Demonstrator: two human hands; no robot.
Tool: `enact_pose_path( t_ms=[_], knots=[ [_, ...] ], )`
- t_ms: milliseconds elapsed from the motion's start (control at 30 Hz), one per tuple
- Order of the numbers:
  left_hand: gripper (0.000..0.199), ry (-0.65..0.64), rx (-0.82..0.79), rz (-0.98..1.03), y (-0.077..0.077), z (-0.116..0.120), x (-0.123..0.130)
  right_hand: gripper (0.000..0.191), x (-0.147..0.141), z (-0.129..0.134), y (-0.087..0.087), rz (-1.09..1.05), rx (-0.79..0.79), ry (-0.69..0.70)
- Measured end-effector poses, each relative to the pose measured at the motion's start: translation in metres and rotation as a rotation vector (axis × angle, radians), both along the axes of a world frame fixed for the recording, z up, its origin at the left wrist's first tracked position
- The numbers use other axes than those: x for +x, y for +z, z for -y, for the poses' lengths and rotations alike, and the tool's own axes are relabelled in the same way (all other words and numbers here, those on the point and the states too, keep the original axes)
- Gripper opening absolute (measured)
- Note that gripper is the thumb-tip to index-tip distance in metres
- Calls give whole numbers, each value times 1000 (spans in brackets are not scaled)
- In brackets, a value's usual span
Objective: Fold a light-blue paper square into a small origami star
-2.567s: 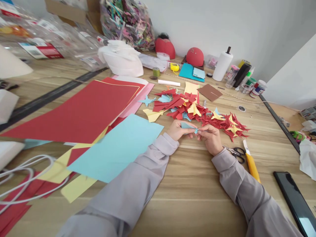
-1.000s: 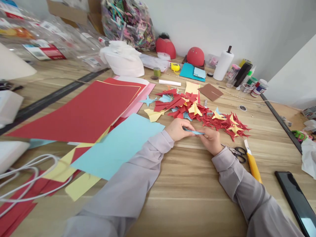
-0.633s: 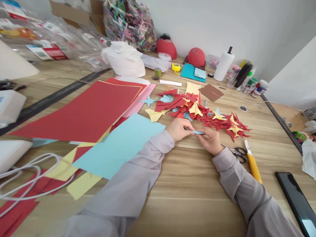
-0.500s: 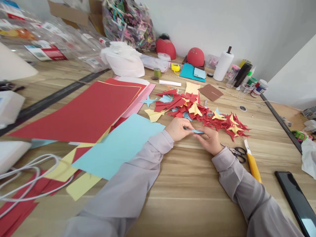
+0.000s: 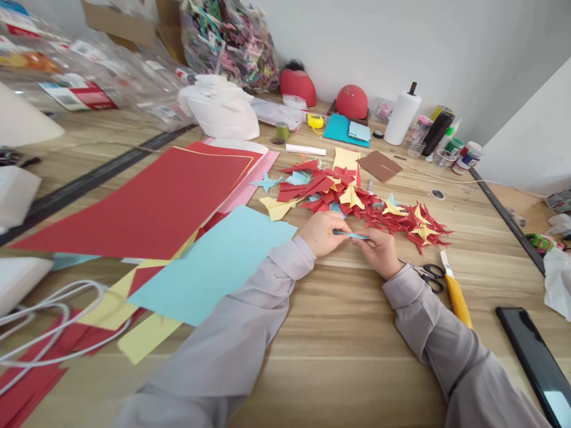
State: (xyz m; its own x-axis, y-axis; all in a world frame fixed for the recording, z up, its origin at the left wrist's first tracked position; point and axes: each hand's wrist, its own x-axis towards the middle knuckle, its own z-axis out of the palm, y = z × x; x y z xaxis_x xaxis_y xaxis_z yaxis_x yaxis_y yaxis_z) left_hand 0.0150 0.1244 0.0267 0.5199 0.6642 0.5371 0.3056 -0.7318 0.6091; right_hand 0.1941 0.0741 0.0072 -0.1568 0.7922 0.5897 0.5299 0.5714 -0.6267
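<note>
My left hand and my right hand pinch opposite ends of a narrow folded piece of light blue paper, low over the wooden table. Just beyond my fingers lies a heap of folded red and yellow paper shapes. A light blue paper star and a yellow paper dart sit at its left side. Left of my left hand spreads a large light blue sheet, overlapping a red sheet.
Black-handled scissors and a yellow utility knife lie right of my right hand. A black phone rests at the right. White cord lies at the left; plastic bottles, a paper towel roll and red pincushions line the back.
The blue paper has gone from a wider folded piece to a narrow flat strip between my fingers. My hands have come slightly closer together, and the view has shifted a little.
</note>
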Motion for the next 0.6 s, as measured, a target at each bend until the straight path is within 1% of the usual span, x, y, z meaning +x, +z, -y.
enact_pose_path(
  t_ms=[133,267,500,600],
  knots=[
    [9,-5,32,-34,1,0,0,11,1,-1,-1,0,-10,6],
    [10,-6,50,-27,2,1,0,11,1,-1,-2,-2,-28,7],
    [10,-10,1,22,-2,0,1,11,1,0,-2,-59,-54,34],
    [10,1,-41,56,-1,0,2,10,0,0,-2,-112,-120,19]
  ],
)
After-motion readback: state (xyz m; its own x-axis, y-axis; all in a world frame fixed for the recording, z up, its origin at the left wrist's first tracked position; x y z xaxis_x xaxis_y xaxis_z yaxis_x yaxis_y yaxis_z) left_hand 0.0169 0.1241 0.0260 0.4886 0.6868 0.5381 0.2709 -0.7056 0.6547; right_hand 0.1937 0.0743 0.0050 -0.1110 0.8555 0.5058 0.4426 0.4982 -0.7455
